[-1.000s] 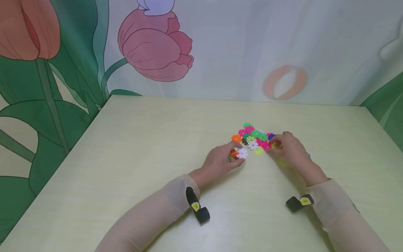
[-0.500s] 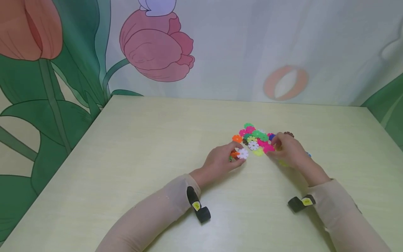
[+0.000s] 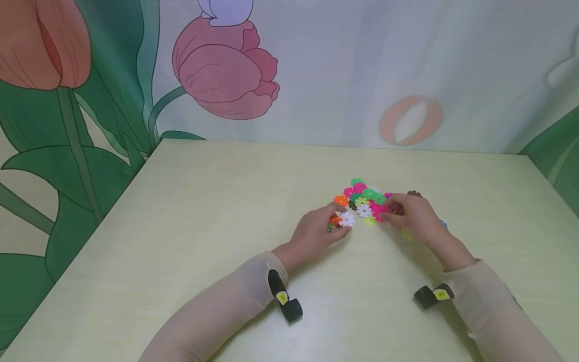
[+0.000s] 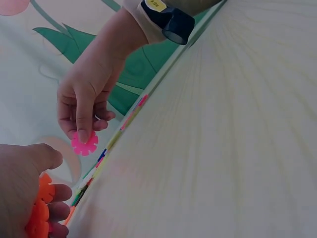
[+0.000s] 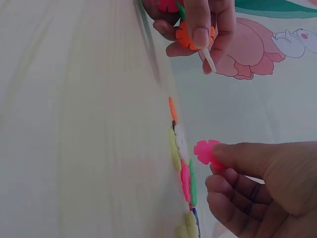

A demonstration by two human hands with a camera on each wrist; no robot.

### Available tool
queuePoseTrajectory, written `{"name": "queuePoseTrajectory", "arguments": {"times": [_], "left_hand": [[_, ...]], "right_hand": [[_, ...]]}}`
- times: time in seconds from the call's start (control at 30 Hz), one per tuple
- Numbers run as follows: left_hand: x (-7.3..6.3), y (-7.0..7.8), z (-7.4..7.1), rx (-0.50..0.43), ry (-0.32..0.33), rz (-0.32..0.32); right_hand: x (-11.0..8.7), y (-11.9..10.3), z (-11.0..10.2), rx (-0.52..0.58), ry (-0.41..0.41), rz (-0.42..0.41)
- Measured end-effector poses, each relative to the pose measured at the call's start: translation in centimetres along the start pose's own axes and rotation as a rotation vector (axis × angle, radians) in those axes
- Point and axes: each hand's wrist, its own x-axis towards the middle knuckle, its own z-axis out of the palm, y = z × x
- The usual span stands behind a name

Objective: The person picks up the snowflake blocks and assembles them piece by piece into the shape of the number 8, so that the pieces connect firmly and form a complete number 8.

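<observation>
Nearest, two beige sleeves (image 3: 217, 311) are cut off by the frame's lower edge. Behind each hand, a black wrist camera (image 3: 293, 310) carries a yellow label (image 3: 282, 297); its dark characters are too blurred to read.

The left hand (image 3: 316, 226) grips several flower-shaped discs: a white disc (image 3: 347, 219) at the fingertips, an orange disc (image 5: 184, 35) beside it, and a green disc (image 5: 181, 10) and a red-pink disc (image 5: 168, 5) half hidden among the fingers. How these join cannot be told. The right hand (image 3: 418, 213) pinches a pink disc (image 5: 202, 152) between thumb and index finger, its far side covered.

Between the hands and just beyond, an overlapping pile of discs (image 3: 373, 195) lies on the worktop. A yellow disc (image 3: 406, 235) below the right hand and a blue disc (image 3: 444, 222) beyond its wrist are mostly hidden; a brown disc (image 3: 413, 193) peeks out behind its knuckles.

The pale, faintly grained worktop (image 3: 226, 201) ends at a printed backdrop (image 3: 316, 75) with a pink tulip (image 3: 226, 70) and, far left of the left hand, a cropped orange tulip (image 3: 45, 45).
</observation>
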Motion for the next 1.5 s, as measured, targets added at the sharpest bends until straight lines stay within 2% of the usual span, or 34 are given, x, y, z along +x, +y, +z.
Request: {"name": "queuePoseTrajectory", "arguments": {"times": [0.2, 0.47, 0.73, 1.07, 1.3, 1.5], "left_hand": [[0.2, -0.1, 0.1, -0.021, 0.008, -0.032], [0.4, -0.2, 0.3, -0.046, 0.022, -0.086], [0.3, -0.2, 0.3, -0.044, 0.043, -0.073], [0.1, -0.2, 0.2, -0.07, 0.034, -0.037], [0.2, -0.1, 0.3, -0.09, 0.041, -0.064], [0.1, 0.1, 0.4, -0.159, 0.033, -0.086]], "right_hand": [[-0.3, -0.7, 0.3, 0.069, 0.01, -0.058], [-0.8, -2.4, 0.7, 0.106, 0.004, -0.07], [-1.1, -3.3, 1.3, 0.036, 0.021, -0.128], [-1.4, -4.2, 2.2, -0.029, 0.093, -0.218], [-1.4, -4.3, 3.2, -0.009, 0.143, -0.23], [-1.1, -4.0, 3.3, 0.053, 0.152, -0.182]]}}
